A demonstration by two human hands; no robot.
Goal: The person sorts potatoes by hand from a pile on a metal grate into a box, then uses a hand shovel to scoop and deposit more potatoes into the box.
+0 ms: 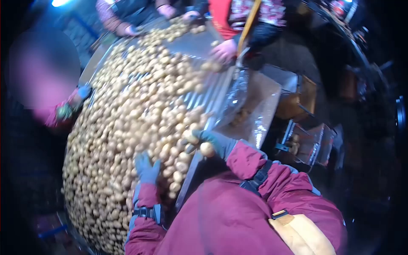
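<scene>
A thick layer of potatoes point(131, 114) covers the sorting table in front of me. My left hand point(147, 168), in a grey-blue glove, lies over the near potatoes with its fingers spread and nothing visible in them. Just above the table's near edge, my right hand point(213, 142), in the same kind of glove, is closed around potatoes. One pale potato point(207, 149) shows against its palm side, and another point(191, 136) is at its fingertips. Part of the right hand's grip is hidden by these potatoes.
A metal edge point(190, 180) runs along my side of the table, with ribbed metal point(202, 95) further up. Plastic-lined boxes point(261, 95) and a crate point(310, 142) stand at right. Co-workers' gloved hands point(224, 51) reach in from the far side and left.
</scene>
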